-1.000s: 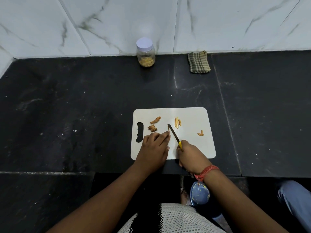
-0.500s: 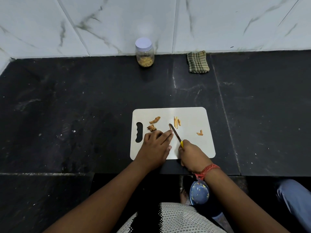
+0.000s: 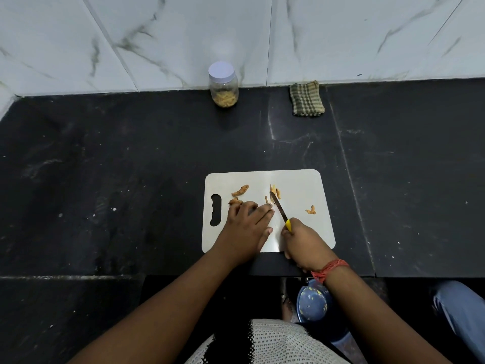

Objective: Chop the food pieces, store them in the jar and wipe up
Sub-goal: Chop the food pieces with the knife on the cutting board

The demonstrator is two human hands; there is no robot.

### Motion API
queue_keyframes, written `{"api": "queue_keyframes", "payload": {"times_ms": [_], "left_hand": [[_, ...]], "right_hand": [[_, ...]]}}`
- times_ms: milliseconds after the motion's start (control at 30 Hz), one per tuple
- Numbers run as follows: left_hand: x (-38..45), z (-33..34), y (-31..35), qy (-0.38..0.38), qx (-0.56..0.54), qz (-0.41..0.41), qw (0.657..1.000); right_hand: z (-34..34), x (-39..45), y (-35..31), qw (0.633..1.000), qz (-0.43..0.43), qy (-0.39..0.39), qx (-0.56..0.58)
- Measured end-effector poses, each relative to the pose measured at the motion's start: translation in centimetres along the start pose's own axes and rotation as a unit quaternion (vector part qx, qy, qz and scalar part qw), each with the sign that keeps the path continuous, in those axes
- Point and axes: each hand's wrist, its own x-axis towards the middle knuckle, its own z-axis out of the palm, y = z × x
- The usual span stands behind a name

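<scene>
Both hands work on the board (image 3: 301,179): left hand (image 3: 246,227) presses a piece (image 3: 266,199) flat-fingered, right hand (image 3: 305,241) grips the knife (image 3: 278,207) (blade just beside those fingertips).

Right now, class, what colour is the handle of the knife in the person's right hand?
Yellow: the knife handle shows above the right hand, head view.

You have one cutting board (image 3: 301,232), one knife (image 3: 279,207), one lidded jar (image 3: 223,84) and one folded cloth (image 3: 306,99). Loose food pieces on the board — two at the left (image 3: 240,191), one lone piece at the right (image 3: 311,210), and a small cluster (image 3: 275,191) you can't count exactly.
</scene>
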Motion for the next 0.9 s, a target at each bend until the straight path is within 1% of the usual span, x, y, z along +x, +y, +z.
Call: {"api": "queue_keyframes", "payload": {"times_ms": [167,300,433,600,733,900], "left_hand": [[0.8,-0.4,-0.1,0.013,0.014,0.011,1.000],[1.0,-0.5,-0.6,0.022,0.000,0.008,1.000],[0.0,0.0,-1.1,0.029,-0.011,0.025,0.999],[-1.2,0.6,-1.2,0.026,-0.029,-0.017,0.999],[-1.2,0.6,-1.2,0.005,-0.025,-0.016,1.000],[-1.1,0.7,-1.2,-0.002,-0.025,-0.022,0.999]], "right_hand": [[-0.7,-0.2,0.0,0.999,0.007,-0.005,0.031],[-0.6,-0.1,-0.1,1.000,0.005,-0.011,0.027],[-0.3,-0.1,-0.2,1.000,0.000,-0.016,0.021],[-0.1,0.1,-0.1,1.000,-0.010,-0.015,0.011],[0.0,0.2,0.0,1.000,-0.020,-0.018,-0.006],[0.4,0.5,0.0,0.999,-0.034,-0.016,-0.024]]}}
